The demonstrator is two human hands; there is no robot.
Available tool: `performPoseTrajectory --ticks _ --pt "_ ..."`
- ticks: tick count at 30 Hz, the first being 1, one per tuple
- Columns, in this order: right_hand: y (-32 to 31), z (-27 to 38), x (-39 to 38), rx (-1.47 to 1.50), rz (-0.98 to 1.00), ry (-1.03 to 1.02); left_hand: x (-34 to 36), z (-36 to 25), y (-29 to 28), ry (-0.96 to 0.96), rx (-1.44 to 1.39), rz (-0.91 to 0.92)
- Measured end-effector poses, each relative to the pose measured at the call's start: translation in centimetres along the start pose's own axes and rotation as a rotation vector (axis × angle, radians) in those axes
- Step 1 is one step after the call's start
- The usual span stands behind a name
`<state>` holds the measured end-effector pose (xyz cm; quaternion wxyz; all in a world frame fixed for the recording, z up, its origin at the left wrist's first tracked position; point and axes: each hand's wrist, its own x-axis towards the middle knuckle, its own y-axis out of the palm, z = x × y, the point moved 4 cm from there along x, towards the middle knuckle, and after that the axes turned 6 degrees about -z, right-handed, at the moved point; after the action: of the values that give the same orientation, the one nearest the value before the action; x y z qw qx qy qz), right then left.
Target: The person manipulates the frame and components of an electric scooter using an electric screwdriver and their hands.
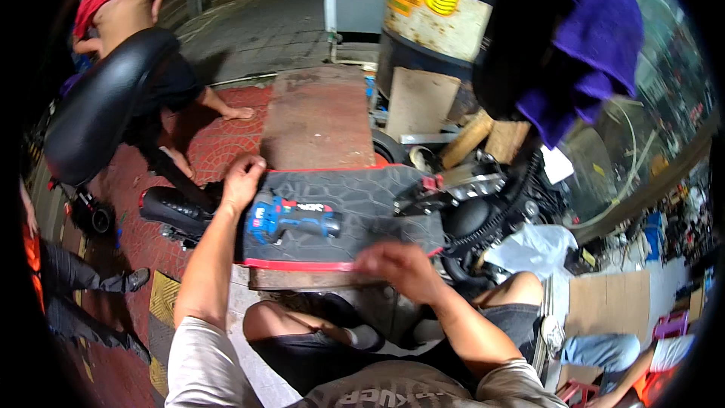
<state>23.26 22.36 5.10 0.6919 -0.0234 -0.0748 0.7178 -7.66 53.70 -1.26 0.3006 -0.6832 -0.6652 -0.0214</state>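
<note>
Deck (pixel 370 215): black, textured, red-edged, lying flat across a wooden counter (pixel 291 279).
Power tool (pixel 298 221): blue, resting unheld on the deck, left of centre.
Left hand (pixel 242 181): fingers bent at the deck's far-left corner; grip unclear.
Right hand (pixel 400 267): blurred by the near edge, loosely curled; hold cannot be told.
Stage: deck apparently in place; fastening, done or left, doesn't show.

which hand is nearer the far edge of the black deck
The left hand, by the far left corner of the black deck; the right hand, blurred, is at the near edge.
</note>
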Motion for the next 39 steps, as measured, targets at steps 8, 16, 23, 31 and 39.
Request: performPoseTrajectory --ticks 8,16,23,31,39 --pt "-11.4 -6.2 -20.1 0.075 -0.366 0.304 0.0 -3.7 -0.5 -0.272 0.066 0.294" --pt "-18.6 2.0 -16.4 0.113 -0.635 -0.038 -8.4 -23.3 3.9 0.369 0.296 0.290" --pt "-22.6 15.0 -4.7 -0.268 -0.762 -0.440 -6.7 -31.3 14.4 0.231 0.000 0.313" --pt "-27.3 13.8 2.9 -0.139 -0.838 -0.334 -4.2 -34.1 24.0 0.082 -0.082 0.401" --pt "-27.3 11.0 5.2 -0.091 -0.881 -0.490 -4.9 -34.1 26.9 0.060 -0.030 0.616"
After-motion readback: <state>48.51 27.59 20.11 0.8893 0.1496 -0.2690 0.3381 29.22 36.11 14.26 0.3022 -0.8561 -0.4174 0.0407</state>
